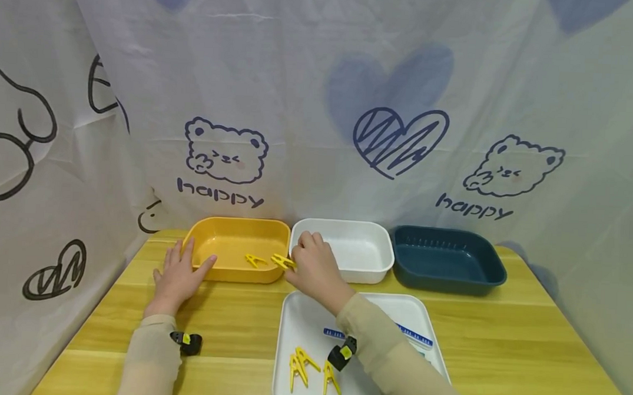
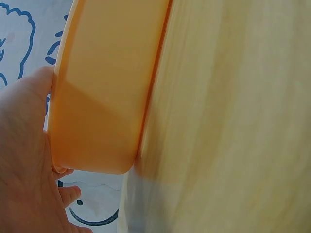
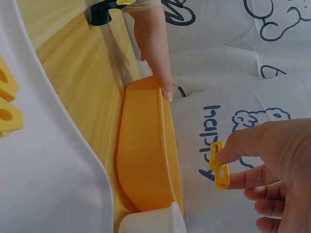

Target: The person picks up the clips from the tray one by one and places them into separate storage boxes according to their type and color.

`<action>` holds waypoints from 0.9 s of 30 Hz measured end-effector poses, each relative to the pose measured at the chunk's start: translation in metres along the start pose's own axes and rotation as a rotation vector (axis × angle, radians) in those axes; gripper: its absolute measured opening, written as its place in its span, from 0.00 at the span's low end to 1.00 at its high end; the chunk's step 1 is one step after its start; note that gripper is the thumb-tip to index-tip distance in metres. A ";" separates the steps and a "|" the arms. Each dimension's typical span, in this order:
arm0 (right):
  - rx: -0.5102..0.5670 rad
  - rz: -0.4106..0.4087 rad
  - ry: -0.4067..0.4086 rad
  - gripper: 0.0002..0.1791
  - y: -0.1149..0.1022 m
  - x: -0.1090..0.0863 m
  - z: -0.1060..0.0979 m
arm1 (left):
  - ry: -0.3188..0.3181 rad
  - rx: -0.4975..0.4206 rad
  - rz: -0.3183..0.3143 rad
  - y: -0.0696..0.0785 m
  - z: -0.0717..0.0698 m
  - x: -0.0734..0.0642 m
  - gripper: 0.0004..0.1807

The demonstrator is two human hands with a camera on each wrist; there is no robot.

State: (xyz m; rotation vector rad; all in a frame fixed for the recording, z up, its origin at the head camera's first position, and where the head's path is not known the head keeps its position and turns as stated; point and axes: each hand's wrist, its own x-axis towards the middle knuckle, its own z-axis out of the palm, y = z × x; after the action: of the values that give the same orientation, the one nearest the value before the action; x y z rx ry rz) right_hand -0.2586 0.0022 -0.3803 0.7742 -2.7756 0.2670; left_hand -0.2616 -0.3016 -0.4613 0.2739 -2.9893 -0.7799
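1. Lower middle of the frame, on the table (image 1: 226, 329): white tray (image 1: 303, 318), right sleeve (image 1: 394, 354) crossing over and blocking part of it; blue marked strip (image 1: 419, 336) showing either side of the sleeve, one piece or two, can't tell.
2. Upper frame: printed cloth (image 1: 310, 103), bears and hearts.
3. Right hand (image 1: 316, 265): grip pinching a yellow clip (image 1: 282, 261) between thumb and index finger, over yellow bin's (image 1: 239, 275) right front corner.
4. Left hand (image 1: 177, 277): fingers spread, touching yellow bin's left end.
5. Yellow bin, left: one loose clip (image 1: 255, 260) inside. White bin (image 1: 379, 277) middle, partly behind right hand; dark blue bin (image 1: 445, 282) right.
6. Tray: three clips (image 1: 330, 378), lower left.
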 end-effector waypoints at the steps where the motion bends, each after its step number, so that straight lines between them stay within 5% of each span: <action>1: -0.002 0.000 -0.002 0.12 0.000 0.002 0.002 | -0.001 -0.001 0.000 0.000 0.000 0.000 0.54; 27: -0.047 0.026 -0.016 0.17 -0.007 0.040 0.044 | 0.009 -0.007 0.021 -0.002 0.002 0.001 0.54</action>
State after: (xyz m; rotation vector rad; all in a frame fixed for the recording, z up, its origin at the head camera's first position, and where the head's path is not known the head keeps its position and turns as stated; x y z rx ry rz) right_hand -0.2967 -0.0340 -0.4102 0.7331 -2.7975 0.2011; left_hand -0.2623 -0.3025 -0.4643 0.2441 -2.9758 -0.7844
